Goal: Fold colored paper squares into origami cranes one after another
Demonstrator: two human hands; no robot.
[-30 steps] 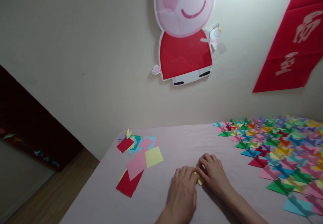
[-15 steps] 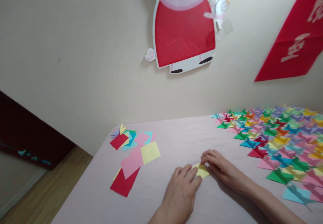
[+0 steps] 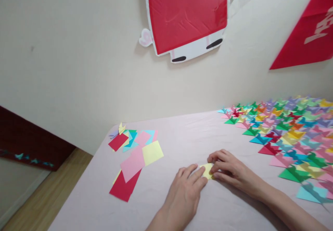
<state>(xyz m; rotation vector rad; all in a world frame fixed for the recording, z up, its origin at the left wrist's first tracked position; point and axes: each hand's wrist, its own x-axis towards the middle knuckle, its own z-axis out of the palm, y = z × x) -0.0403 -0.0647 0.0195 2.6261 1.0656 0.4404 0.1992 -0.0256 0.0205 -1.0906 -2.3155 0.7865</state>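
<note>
A small folded yellow paper point(image 3: 207, 170) lies on the pale pink tabletop point(image 3: 182, 140) between my two hands. My left hand point(image 3: 183, 192) rests flat beside it, fingers stretched out, with the fingertips pressing the paper's left edge. My right hand point(image 3: 229, 170) comes in from the right, its fingers curled and pinching the paper's right side. Most of the paper is hidden under my fingers.
Loose flat paper squares point(image 3: 132, 154) in red, pink, yellow and blue lie at the left, with a small folded yellow piece point(image 3: 121, 128) behind them. Several rows of folded coloured paper figures point(image 3: 288, 137) cover the right side. The table's left edge drops to a wooden floor point(image 3: 41, 196).
The view has tilted down and slightly right. My right hand's fingers have closed further over the yellow paper, hiding more of it; my left hand stays flat on its left edge.
</note>
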